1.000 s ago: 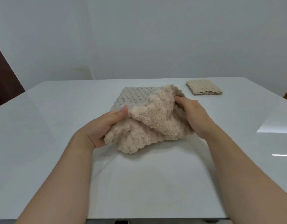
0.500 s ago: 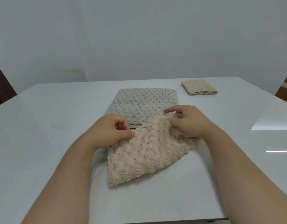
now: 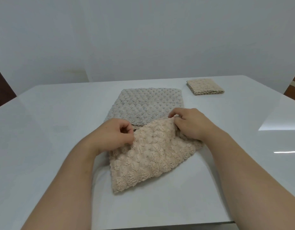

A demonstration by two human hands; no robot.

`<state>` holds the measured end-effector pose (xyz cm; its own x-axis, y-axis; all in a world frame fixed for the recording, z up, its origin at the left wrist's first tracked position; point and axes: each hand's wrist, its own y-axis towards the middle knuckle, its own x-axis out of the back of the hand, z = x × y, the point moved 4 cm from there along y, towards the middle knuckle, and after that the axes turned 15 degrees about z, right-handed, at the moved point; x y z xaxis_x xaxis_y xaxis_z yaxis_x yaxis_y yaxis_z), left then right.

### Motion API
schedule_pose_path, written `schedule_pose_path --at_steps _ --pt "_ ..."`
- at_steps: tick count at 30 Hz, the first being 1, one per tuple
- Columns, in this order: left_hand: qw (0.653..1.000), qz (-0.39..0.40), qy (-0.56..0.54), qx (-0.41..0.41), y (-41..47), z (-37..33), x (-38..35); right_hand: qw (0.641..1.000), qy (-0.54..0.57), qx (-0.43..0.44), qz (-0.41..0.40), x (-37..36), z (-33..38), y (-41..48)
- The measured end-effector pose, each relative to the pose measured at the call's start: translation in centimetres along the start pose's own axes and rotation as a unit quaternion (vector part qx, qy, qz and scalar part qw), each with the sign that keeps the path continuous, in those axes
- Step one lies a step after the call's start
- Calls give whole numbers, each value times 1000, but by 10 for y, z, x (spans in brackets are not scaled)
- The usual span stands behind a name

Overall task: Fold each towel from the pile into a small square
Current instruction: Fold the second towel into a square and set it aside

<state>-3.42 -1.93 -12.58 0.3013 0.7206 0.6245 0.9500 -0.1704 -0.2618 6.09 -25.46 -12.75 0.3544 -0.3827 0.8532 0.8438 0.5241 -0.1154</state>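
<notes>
Nearest the person, the beige towel (image 3: 148, 156) lies skewed on the white table (image 3: 60, 113). One corner points toward the near edge, and the towel's far edge overlaps the near edge of the grey towel (image 3: 150, 102). The left hand (image 3: 115, 135) has its fingers curled in, with thumb and forefinger pinching the towel's far left corner. The right hand (image 3: 191, 125) grips the far right corner with its fingers bent over the edge, and cloth is bunched beneath the palm. The thumb seems to be tucked under the fabric, though it is hidden from view.

The step in hand looks like laying this towel out flat before its first fold. To do it well, the two pinched corners should be drawn apart until the far edge runs straight. The cloth should then be turned square to the table and set down nearer the person, clear of the grey towel so that one is not dragged along. The rumpled right side needs smoothing first. The pile is thick, so any wrinkle folded in is likely to leave the square lumpy.

Beyond the hands, the grey towel lies flat in the middle of the table, waiting its turn. At the far right sits a folded towel (image 3: 204, 87), a neat small square that serves as a guide for size.
</notes>
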Motion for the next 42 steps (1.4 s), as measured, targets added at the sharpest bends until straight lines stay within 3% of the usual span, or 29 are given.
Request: schedule_pose_path --at_steps 8,16,18,20,24,27,31,36,42 --pt "998 59 -13 32 0 12 1 1000 -9 8 -13 2 0 -5" --pt "997 69 -12 30 1 9 0 997 -55 8 -49 2 -4 3" --pt "999 34 -30 25 -1 7 4 997 -18 30 -68 3 -2 4" --pt "995 -17 -96 0 -3 3 9 988 104 52 -99 8 1 0" --pt "961 -123 -232 -91 -3 2 20 918 360 80 -147 17 2 -7" --pt "938 -255 -209 -108 -1 11 28 869 468 104 -123 17 -2 -4" --pt "900 -378 -185 -111 -2 23 36 861 481 105 -123 15 -13 1" --pt "887 -407 -187 -113 -2 27 38 844 513 84 -135 13 -19 5" --pt "876 -422 -185 -140 -5 23 39 802 586 71 -93 12 -15 4"
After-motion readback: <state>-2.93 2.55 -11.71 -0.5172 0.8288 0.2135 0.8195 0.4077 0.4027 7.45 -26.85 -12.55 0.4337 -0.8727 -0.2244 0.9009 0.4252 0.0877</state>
